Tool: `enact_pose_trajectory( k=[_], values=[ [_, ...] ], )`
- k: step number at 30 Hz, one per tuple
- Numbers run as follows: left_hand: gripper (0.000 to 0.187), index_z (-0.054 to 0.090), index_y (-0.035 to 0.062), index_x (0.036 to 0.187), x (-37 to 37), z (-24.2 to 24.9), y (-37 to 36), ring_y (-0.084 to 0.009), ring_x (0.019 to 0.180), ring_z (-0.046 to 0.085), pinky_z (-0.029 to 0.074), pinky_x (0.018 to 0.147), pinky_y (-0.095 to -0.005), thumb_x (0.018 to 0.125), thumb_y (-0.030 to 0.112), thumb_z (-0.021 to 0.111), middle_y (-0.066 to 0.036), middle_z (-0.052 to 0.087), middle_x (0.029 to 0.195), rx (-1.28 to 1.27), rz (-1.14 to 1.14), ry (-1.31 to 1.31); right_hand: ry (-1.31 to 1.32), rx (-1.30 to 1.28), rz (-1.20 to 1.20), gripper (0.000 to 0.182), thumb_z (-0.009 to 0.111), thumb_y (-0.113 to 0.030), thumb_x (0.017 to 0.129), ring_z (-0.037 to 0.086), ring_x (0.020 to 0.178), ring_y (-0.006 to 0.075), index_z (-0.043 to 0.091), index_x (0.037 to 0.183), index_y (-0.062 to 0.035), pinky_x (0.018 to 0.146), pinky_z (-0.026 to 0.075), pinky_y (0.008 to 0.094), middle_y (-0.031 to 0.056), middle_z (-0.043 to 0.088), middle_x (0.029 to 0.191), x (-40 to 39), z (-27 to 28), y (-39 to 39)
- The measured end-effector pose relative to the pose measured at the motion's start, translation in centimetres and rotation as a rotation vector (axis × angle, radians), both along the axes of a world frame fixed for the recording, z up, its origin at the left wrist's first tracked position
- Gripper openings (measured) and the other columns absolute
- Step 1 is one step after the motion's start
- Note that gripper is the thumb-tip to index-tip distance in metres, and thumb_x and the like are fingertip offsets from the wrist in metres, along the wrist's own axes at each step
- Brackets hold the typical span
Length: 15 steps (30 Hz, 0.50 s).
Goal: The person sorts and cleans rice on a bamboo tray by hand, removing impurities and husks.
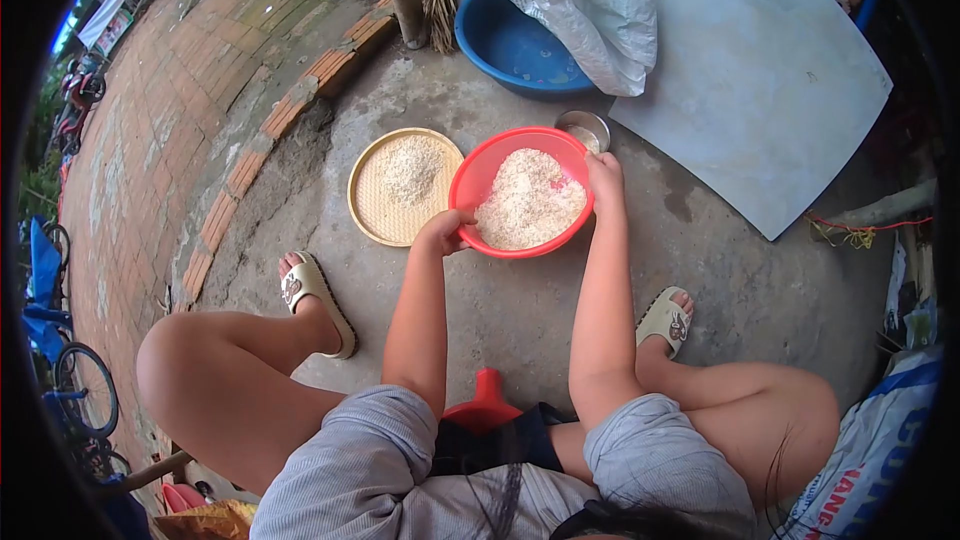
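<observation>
I see the left grip [446, 232] and right grip [605, 180] pinching the red basin [482, 162] rim, sensibly: it likely flexes, its grain [530, 202] slides.

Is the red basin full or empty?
Partly full: a heap of pale grains lies inside the red basin, its inner wall showing above.

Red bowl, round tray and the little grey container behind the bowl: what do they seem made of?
Red bowl: probably plastic, smooth and slightly glossy in one even colour.
Round tray: likely bamboo, matt, with a visible woven pattern.
Little grey container: apparently metal from its sheen, though which metal is unclear.
</observation>
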<state>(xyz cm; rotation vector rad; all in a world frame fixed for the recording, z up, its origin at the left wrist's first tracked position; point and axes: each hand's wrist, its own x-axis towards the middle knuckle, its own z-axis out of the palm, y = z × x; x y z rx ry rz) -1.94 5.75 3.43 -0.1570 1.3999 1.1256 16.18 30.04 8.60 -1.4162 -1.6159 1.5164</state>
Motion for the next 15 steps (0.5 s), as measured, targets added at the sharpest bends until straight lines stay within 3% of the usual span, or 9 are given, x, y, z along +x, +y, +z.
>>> enact_pose_trajectory(
  k=[1,2,4,7,8,10,12,14,15],
  values=[
    [0.029,0.054,0.0106,0.112,-0.4,1.7,0.1,-0.0151,0.066,0.065,0.056,0.055,-0.0281,0.083,0.01,0.056,-0.003,0.064,0.08,0.0,0.002,0.008,0.293,-0.116,-0.005,0.023,0.054,-0.022,0.091,0.061,0.08,0.0142,0.06,0.096,-0.001,0.07,0.047,0.028,0.0076,0.064,0.088,-1.1,2.5,-0.3],
    [0.03,0.054,0.0115,0.114,-0.8,3.5,0.3,-0.0142,0.066,0.065,0.056,0.053,-0.0265,0.084,0.011,0.055,-0.003,0.064,0.081,0.059,0.084,0.012,0.402,-0.126,-0.074,0.023,0.055,-0.023,0.09,0.06,0.074,0.0148,0.061,0.1,-0.0034,0.069,0.047,0.0284,0.0051,0.063,0.084,-2.6,3.6,-0.1],
    [0.033,0.051,0.0144,0.119,-2.2,6.5,0.5,-0.0132,0.067,0.066,0.056,0.049,-0.0226,0.086,0.014,0.053,-0.004,0.066,0.085,0.162,0.216,0.054,0.486,-0.187,-0.114,0.027,0.052,-0.026,0.091,0.06,0.078,0.0166,0.059,0.104,-0.0044,0.071,0.048,0.0297,0.0052,0.062,0.088,-4.6,7.3,-0.6],
    [0.029,0.05,-0.0015,0.109,-5.7,9.4,1.7,-0.0207,0.064,0.066,0.057,0.048,-0.0259,0.089,0.019,0.051,-0.012,0.063,0.085,0.167,0.341,0.237,0.874,-0.62,-0.385,0.038,0.042,-0.032,0.094,0.056,0.096,0.023,0.05,0.118,-0.0048,0.076,0.049,0.0345,0.0122,0.057,0.109,-8.7,5.5,0.8],
    [0.031,0.046,-0.0065,0.109,-6.9,9.6,2.2,-0.0273,0.066,0.066,0.059,0.05,-0.0283,0.088,0.016,0.049,-0.017,0.062,0.086,0.193,0.419,0.245,0.821,-0.673,-0.374,0.044,0.044,-0.036,0.093,0.056,0.094,0.0246,0.045,0.125,-0.0052,0.077,0.049,0.0343,0.0139,0.055,0.114,-10.1,4.0,1.4],
    [0.032,0.042,-0.0093,0.11,-9.3,9.7,3.0,-0.0346,0.07,0.066,0.06,0.053,-0.0332,0.086,0.012,0.046,-0.023,0.06,0.093,0.218,0.606,0.252,0.802,-0.765,-0.464,0.06,0.051,-0.043,0.09,0.05,0.11,0.0282,0.036,0.133,-0.0044,0.086,0.047,0.0365,0.0161,0.045,0.13,-12.8,3.9,1.3],
    [0.034,0.034,-0.0124,0.113,-11.3,9.6,3.9,-0.0445,0.076,0.064,0.061,0.053,-0.0356,0.088,0.009,0.041,-0.033,0.056,0.095,0.284,0.818,0.239,0.749,-0.786,-0.506,0.068,0.054,-0.047,0.088,0.045,0.117,0.0292,0.032,0.135,-0.0038,0.09,0.044,0.037,0.0163,0.041,0.133,-15.1,4.7,1.8],
    [0.036,0.033,-0.0102,0.116,-13.8,8.8,4.6,-0.0448,0.082,0.063,0.061,0.06,-0.0448,0.088,0.011,0.038,-0.033,0.054,0.105,0.282,0.943,0.263,0.69,-0.807,-0.553,0.076,0.058,-0.051,0.085,0.039,0.124,0.0302,0.029,0.137,-0.0033,0.095,0.042,0.0375,0.0164,0.037,0.137,-16.7,4.2,3.1],
    [0.037,0.034,-0.007,0.119,-15.2,8.4,4.6,-0.0435,0.083,0.064,0.06,0.062,-0.0443,0.089,0.015,0.037,-0.031,0.054,0.107,0.252,0.961,0.278,0.69,-0.79,-0.463,0.08,0.06,-0.053,0.083,0.037,0.126,0.03,0.029,0.137,-0.0029,0.098,0.039,0.0378,0.0159,0.037,0.137,-17.3,3.3,4.3]
  ],
)
